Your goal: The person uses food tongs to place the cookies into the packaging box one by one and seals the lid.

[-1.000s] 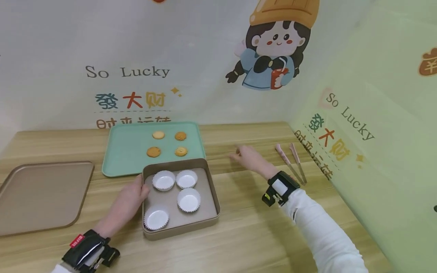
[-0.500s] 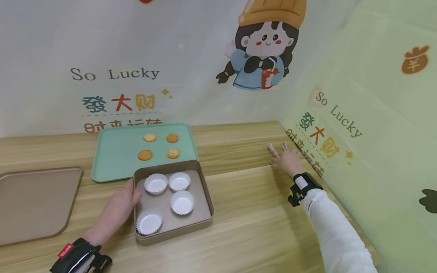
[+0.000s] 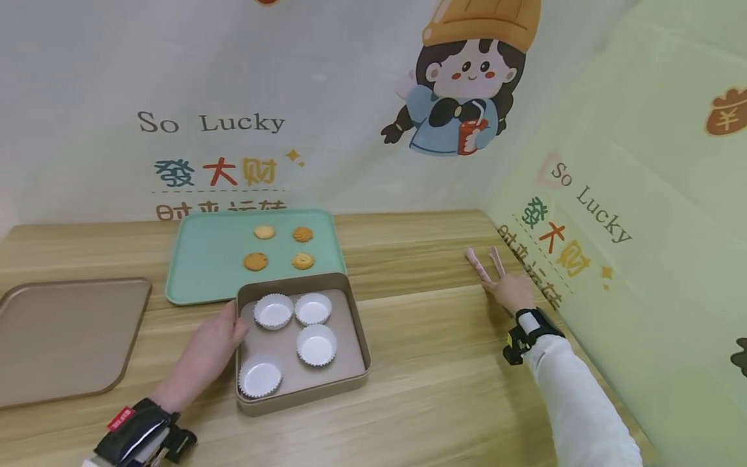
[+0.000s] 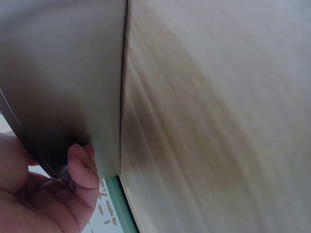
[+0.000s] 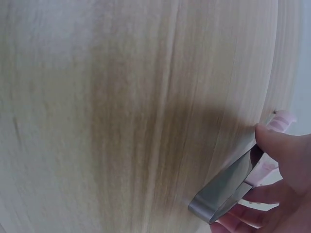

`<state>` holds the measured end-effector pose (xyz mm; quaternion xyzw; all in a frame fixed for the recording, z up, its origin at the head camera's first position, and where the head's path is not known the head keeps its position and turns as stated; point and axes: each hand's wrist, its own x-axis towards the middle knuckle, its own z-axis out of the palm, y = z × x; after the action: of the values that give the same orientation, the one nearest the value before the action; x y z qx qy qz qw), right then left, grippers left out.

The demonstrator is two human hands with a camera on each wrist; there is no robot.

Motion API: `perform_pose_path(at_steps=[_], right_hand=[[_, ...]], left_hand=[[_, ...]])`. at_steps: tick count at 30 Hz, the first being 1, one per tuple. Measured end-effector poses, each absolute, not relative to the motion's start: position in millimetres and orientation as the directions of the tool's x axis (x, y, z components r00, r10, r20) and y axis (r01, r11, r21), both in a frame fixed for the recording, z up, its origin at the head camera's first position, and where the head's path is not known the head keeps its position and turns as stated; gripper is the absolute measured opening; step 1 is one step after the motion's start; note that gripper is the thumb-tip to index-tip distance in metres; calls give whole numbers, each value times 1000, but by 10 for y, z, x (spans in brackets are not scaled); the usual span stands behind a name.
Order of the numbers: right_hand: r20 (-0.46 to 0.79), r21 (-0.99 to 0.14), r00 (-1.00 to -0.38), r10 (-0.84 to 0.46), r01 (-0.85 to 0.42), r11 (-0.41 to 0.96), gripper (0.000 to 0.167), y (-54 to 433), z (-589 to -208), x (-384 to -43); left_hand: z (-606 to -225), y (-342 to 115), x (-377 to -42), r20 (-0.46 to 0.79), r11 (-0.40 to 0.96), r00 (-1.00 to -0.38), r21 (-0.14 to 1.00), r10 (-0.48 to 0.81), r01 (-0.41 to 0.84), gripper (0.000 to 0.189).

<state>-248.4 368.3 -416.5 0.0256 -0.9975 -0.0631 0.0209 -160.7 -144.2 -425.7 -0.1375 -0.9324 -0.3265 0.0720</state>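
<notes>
My left hand [image 3: 211, 345] grips the left wall of a square brown baking pan [image 3: 345, 318]. Inside the pan sit several white paper baking cups [image 3: 316, 345]. In the left wrist view, curled fingers [image 4: 80, 167] press the pan's wall near its corner. Over on the right, my right hand [image 3: 512, 292] holds a pair of tongs with pink tips [image 3: 477, 263] that point away from me. The right wrist view shows the thumb [image 5: 277, 143] on one arm of the steel tongs [image 5: 226, 187] and the fingers along the other side; the arms are spread apart.
Behind the pan lies a mint green tray [image 3: 204, 266] bearing several cookies [image 3: 255, 261] on its right half. A flat brown tray [image 3: 64, 347] rests at the far left. Printed cloth walls [image 3: 350, 130] border the wooden table [image 3: 420, 363] at the back and right.
My right hand has moved right from beside the green tray to the tongs and now holds them. The left hand stays on the pan. The head view shifted slightly.
</notes>
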Motion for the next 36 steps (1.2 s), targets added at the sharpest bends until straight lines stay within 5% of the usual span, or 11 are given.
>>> perform_pose_path(at_steps=[5, 10, 15, 23, 30, 36], right_hand=[[62, 37, -997, -46, -44, 998, 74, 3679, -4139, -2477], [-5, -118, -996, 88, 88, 989, 32, 3600, -4030, -2510], [-24, -195, -987, 160, 162, 967, 31, 3464, -3882, -2589], [123, -172, -990, -68, -89, 981, 38, 3046, -3636, -2742], [228, -14, -912, -341, -354, 935, 36, 2476, -3413, -2864], [185, 7, -883, -432, -438, 899, 38, 1921, -3246, -2947]], left_hand=[[-4261, -1444, -1622, 242, 744, -948, 591, 207, 313, 28], [-4278, -1467, -1602, 239, 742, -949, 595, 203, 309, 30], [-4270, -1492, -1595, 261, 736, -942, 592, 210, 328, 31], [-4254, -1526, -1601, 254, 732, -946, 603, 202, 318, 37], [-4270, -1555, -1598, 227, 734, -955, 613, 190, 292, 40], [-4277, -1571, -1617, 244, 739, -950, 601, 192, 304, 39]])
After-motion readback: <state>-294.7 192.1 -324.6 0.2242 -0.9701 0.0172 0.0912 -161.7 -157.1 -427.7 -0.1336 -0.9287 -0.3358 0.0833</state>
